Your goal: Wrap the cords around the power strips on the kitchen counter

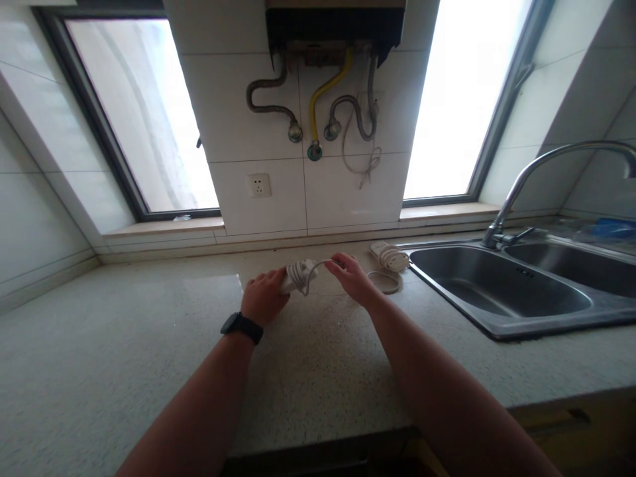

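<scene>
My left hand (265, 297), with a dark watch on its wrist, is closed around one end of a white power strip (288, 283) above the counter. Several turns of white cord (299, 273) are wound about the strip's other end. From there a length of the cord runs across to my right hand (349, 273), whose fingers pinch it. Just right of that hand, a second white bundle wrapped in cord (390, 256) lies on the counter by the sink. A loose loop of cord (385, 283) rests in front of it.
A double steel sink (489, 281) with a tall curved faucet (517, 179) is set into the speckled counter (149, 351) on the right. On the tiled wall are a socket (259, 185), a yellow pipe (318, 99) and flexible hoses. Windows flank them.
</scene>
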Demonstrator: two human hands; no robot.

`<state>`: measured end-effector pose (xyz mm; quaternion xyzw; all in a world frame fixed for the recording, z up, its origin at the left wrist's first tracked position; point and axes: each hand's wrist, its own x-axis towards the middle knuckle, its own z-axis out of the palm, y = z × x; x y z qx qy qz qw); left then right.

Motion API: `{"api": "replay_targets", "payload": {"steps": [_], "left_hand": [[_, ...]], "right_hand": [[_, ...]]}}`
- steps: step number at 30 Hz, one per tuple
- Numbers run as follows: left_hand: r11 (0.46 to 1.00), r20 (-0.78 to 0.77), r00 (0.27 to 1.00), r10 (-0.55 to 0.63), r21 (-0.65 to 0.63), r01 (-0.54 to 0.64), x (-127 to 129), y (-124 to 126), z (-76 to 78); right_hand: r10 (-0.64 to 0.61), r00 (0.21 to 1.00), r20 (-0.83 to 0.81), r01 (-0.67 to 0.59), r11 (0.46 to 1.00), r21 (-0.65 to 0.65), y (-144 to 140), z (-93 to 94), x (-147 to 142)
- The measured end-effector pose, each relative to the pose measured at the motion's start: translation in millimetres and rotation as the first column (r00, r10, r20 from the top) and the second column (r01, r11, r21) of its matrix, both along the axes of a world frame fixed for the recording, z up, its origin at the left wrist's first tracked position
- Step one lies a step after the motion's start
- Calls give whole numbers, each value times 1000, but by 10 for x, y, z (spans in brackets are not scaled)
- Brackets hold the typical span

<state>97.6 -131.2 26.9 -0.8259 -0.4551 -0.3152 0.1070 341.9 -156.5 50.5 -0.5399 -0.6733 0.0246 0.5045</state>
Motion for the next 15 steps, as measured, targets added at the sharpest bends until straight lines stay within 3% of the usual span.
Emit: {"api": "replay_targets", "payload": {"steps": [2, 4, 6, 8, 10, 13, 15], "left_hand": [[997, 170, 985, 24, -78, -11, -23, 58, -26], [986, 332, 943, -22, -147, 75, -36, 96, -48], [973, 402, 908, -121, -134, 189, -36, 104, -60], [958, 336, 909, -246, -55, 280, -20, 77, -55], [939, 161, 927, -340, 3, 344, 12, 24, -33], [927, -111, 922, -372, 7, 375, 77, -67, 2], [933, -214, 911, -352, 1, 361, 110, -98, 4]], "right_hand": [[-86, 996, -28, 85, 994, -62, 15, 0, 13], [-156, 984, -87, 146, 982, -119, 46, -5, 44], [-184, 964, -190, 159, 977, -141, 86, -15, 91], [-181, 928, -325, 151, 982, -118, 121, -25, 140], [-155, 875, -458, 133, 988, -80, 142, -29, 175], [-39, 775, -631, 59, 998, 12, 150, -10, 189], [42, 699, -714, 12, 997, 70, 147, 18, 176]]}}
